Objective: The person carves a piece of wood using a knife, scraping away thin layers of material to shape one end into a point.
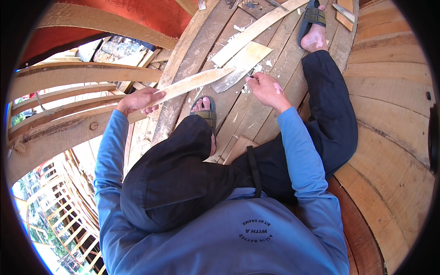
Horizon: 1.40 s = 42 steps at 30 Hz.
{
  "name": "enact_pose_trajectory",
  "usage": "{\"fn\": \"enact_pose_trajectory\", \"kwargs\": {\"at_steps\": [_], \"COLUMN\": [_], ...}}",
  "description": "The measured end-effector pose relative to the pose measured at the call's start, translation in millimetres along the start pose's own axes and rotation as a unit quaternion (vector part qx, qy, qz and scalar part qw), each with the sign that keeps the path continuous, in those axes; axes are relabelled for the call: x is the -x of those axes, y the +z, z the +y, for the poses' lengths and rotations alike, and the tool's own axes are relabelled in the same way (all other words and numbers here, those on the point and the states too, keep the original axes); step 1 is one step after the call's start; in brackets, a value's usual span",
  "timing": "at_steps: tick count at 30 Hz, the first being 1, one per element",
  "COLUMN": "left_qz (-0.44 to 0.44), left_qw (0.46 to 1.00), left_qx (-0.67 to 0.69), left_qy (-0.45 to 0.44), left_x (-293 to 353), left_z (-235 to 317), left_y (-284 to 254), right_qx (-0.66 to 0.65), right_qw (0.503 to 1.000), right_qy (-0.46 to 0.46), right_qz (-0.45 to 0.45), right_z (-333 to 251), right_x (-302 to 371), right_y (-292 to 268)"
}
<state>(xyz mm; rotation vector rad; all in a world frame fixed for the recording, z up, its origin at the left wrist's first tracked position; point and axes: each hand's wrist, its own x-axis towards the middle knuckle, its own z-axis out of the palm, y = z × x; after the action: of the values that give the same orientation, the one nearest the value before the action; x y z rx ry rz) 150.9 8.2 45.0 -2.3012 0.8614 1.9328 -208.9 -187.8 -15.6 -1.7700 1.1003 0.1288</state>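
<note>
My left hand is closed round the near end of a long pale wooden strip. From there the strip slants up to the right, its far end over a short pale board. My right hand is closed on a small dark-handled tool beside that far end. Only a bit of the tool shows past the fingers, so its kind is unclear. A greyish, flat, shiny-looking piece lies under the strip's far end, against the short board.
Wood shavings litter the plank floor. A longer curved board lies farther off. My sandalled feet rest on the planks. Curved wooden ribs stand at the left, with gaps between them; a planked wall curves up at the right.
</note>
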Motion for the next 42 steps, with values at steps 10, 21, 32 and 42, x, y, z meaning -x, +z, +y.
{"fn": "enact_pose_trajectory", "kwargs": {"at_steps": [10,21,32,42], "left_qz": [0.01,0.013,0.014,0.017], "left_qw": [1.0,0.999,0.999,0.999], "left_qx": [-0.019,-0.032,-0.033,-0.039], "left_qy": [-0.01,-0.003,-0.006,-0.018], "left_x": [1,2,2,0], "left_z": [4,12,11,7], "left_y": [-3,-5,-5,-4], "right_qx": [0.005,0.006,0.008,0.012], "right_qw": [1.0,1.0,1.0,0.999], "right_qy": [-0.003,0.007,0.005,0.012], "right_qz": [-0.017,-0.021,-0.02,-0.031], "right_z": [-1,2,2,2], "right_x": [1,-2,-1,-2], "right_y": [-2,-1,1,1]}}
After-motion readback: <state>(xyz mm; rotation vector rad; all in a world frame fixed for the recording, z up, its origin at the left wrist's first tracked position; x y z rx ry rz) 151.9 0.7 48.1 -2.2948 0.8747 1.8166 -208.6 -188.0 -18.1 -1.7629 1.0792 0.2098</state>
